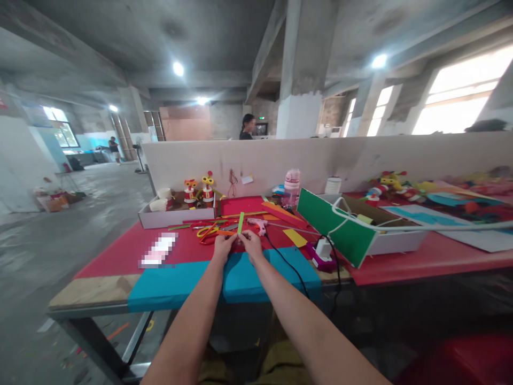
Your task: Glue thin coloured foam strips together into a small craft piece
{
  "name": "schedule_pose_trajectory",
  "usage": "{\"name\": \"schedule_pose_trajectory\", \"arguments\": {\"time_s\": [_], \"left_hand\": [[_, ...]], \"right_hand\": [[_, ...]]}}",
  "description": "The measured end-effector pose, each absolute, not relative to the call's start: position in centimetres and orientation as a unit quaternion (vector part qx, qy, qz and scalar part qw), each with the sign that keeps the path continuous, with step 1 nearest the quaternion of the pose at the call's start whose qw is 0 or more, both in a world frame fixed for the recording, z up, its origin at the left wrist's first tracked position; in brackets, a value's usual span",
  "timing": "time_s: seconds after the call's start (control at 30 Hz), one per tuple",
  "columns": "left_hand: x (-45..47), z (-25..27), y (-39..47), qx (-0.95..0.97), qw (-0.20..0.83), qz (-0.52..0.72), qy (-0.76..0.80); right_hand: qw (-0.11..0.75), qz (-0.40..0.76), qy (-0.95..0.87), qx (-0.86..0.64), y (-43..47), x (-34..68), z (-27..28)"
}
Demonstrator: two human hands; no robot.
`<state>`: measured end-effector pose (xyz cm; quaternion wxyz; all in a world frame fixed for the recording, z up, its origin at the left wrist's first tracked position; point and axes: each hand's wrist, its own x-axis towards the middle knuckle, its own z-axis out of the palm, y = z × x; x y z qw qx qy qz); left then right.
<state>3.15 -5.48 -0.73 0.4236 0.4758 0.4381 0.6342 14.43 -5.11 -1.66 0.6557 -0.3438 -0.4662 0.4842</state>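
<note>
Over the front of the table, my left hand is closed, pinching an orange strip that sticks out to the left. Close beside it, my right hand is closed on a light green strip, which points upward. The two strips meet near my fingertips; whether they are joined I cannot tell. Scissors with yellow and red handles lie just left of my hands. Right behind my right hand rests a pink and white glue gun, its black cord running toward the table's front edge.
A white box with cups and several toy figures stands back left. To the right are a green board, a purple power strip with a white plug, and a yellow piece. Blue sheeting covers the front edge.
</note>
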Motion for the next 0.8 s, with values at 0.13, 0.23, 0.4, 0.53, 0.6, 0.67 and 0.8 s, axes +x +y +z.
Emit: {"name": "schedule_pose_trajectory", "arguments": {"time_s": [0.13, 0.23, 0.4, 0.53, 0.6, 0.67, 0.8], "left_hand": [[3.11, -1.04, -5.05, 0.463, 0.438, 0.639, 0.431], [3.13, -1.07, -5.0, 0.452, 0.453, 0.642, 0.422], [3.3, -0.71, -5.4, 0.446, 0.454, 0.672, 0.378], [3.55, -0.46, -5.59, 0.441, 0.472, 0.672, 0.362], [3.66, -0.44, -5.63, 0.448, 0.475, 0.662, 0.367], [3.72, -0.42, -5.69, 0.461, 0.474, 0.652, 0.37], [3.73, -0.34, -5.83, 0.474, 0.47, 0.644, 0.374]], "right_hand": [[0.646, 0.492, -0.469, -0.347, -5.1, 14.43, -1.66], [0.638, 0.506, -0.47, -0.343, -5.19, 14.41, -1.56], [0.644, 0.504, -0.457, -0.351, -5.41, 14.46, -1.17], [0.675, 0.48, -0.434, -0.355, -5.38, 14.58, -1.1], [0.681, 0.481, -0.428, -0.349, -5.31, 14.62, -1.2], [0.68, 0.49, -0.426, -0.341, -5.25, 14.62, -1.33], [0.674, 0.507, -0.429, -0.322, -5.22, 14.54, -1.43]]}}
